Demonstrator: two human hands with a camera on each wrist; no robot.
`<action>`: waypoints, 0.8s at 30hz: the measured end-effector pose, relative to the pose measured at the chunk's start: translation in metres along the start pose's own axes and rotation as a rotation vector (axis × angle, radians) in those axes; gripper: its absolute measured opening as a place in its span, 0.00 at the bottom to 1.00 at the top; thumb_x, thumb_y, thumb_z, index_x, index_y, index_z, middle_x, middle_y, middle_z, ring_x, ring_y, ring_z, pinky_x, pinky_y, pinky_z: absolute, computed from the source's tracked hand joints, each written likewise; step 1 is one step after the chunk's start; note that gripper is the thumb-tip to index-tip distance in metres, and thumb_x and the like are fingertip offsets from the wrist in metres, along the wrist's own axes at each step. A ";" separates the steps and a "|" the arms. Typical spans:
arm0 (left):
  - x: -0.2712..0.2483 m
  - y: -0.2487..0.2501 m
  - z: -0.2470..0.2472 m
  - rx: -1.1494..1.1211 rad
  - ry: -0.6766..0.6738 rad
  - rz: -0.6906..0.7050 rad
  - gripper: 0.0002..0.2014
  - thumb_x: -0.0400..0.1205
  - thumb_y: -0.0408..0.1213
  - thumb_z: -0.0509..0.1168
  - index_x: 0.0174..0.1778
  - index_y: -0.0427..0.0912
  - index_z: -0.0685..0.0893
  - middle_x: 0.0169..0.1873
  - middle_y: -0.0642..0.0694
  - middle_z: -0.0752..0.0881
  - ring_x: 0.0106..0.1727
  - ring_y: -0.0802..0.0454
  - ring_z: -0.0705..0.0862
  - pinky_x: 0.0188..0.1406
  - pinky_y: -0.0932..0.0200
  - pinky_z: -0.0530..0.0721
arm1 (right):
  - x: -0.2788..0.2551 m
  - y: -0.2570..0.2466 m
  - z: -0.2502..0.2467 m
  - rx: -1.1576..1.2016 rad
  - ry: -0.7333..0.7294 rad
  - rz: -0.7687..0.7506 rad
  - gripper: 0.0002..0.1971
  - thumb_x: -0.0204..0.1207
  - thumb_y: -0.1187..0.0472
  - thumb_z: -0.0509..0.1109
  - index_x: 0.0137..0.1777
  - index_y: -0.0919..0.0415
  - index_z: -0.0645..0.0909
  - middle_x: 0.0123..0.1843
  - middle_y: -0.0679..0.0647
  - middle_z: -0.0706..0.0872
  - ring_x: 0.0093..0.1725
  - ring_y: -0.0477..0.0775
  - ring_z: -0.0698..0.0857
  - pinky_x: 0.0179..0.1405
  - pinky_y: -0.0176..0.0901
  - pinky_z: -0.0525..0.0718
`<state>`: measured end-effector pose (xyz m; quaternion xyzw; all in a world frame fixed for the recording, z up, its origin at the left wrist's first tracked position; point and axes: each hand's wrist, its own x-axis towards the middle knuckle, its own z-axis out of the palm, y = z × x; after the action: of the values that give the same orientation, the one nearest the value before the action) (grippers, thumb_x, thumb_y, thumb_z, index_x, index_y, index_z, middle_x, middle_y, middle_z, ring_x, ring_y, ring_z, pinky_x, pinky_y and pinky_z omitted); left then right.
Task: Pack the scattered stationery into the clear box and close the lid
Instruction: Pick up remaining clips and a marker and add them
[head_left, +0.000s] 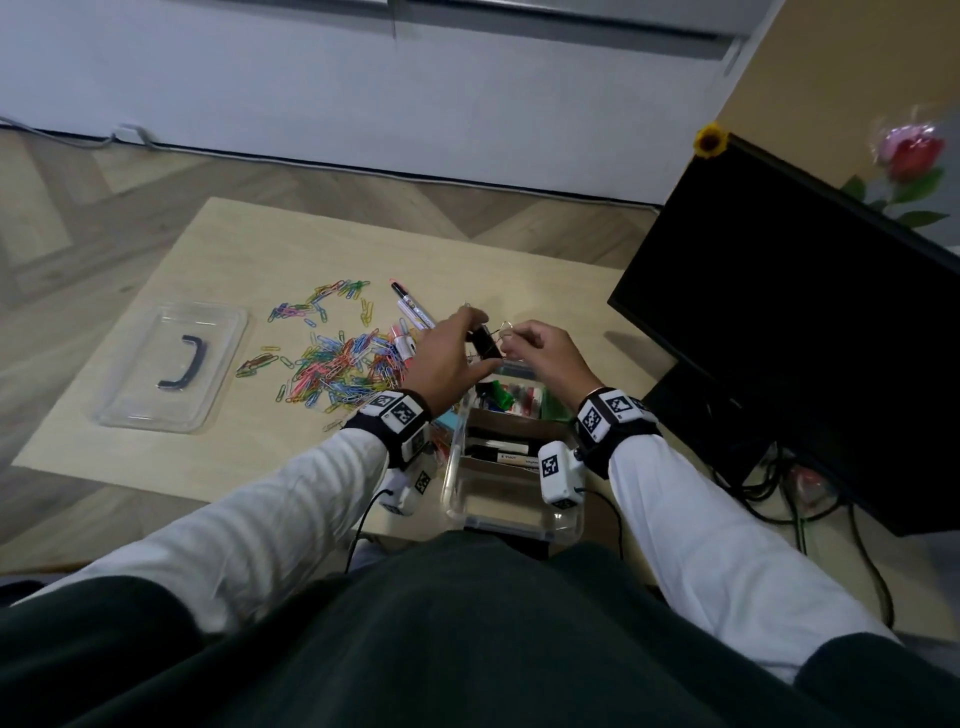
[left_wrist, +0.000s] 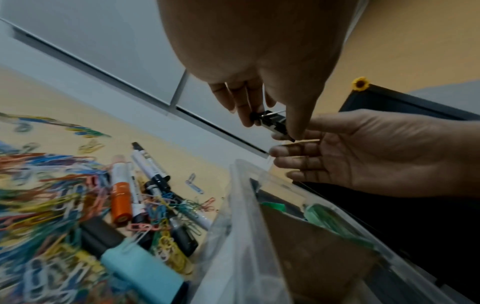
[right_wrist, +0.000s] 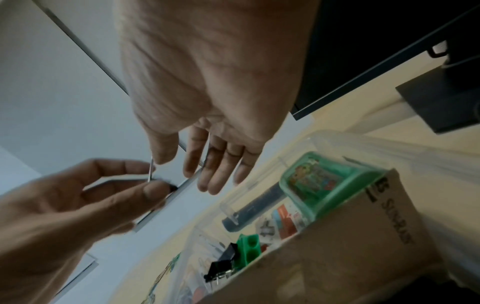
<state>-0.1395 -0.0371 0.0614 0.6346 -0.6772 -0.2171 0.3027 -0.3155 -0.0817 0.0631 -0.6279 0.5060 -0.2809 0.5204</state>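
Left hand pinched binder clip just above box; right hand pinched its wire handle.

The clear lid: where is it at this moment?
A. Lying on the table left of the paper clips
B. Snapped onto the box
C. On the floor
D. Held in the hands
A: the clear lid lies flat on the table, left of the paper clips, handle up.
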 end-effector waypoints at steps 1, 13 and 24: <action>0.002 0.005 0.003 0.023 -0.001 0.019 0.27 0.72 0.49 0.77 0.64 0.47 0.76 0.57 0.51 0.85 0.59 0.51 0.82 0.57 0.54 0.70 | -0.003 -0.003 0.001 0.022 0.005 -0.010 0.08 0.85 0.58 0.68 0.57 0.60 0.86 0.50 0.55 0.90 0.47 0.46 0.90 0.48 0.41 0.88; 0.006 0.009 0.012 0.030 -0.072 0.137 0.25 0.71 0.51 0.77 0.57 0.48 0.75 0.51 0.52 0.84 0.51 0.51 0.82 0.54 0.42 0.81 | -0.011 -0.002 0.001 -0.028 0.105 0.054 0.10 0.85 0.53 0.66 0.56 0.58 0.84 0.43 0.55 0.88 0.39 0.54 0.87 0.38 0.49 0.86; -0.015 -0.029 0.018 0.066 -0.287 -0.112 0.20 0.87 0.44 0.58 0.74 0.41 0.71 0.52 0.39 0.86 0.48 0.46 0.87 0.51 0.50 0.85 | -0.019 -0.003 0.013 -0.767 0.123 -0.105 0.07 0.83 0.54 0.68 0.49 0.57 0.82 0.49 0.53 0.86 0.47 0.56 0.84 0.43 0.49 0.83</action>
<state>-0.1302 -0.0272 0.0266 0.6436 -0.6836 -0.2996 0.1693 -0.3094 -0.0593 0.0654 -0.7838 0.5717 -0.1349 0.2014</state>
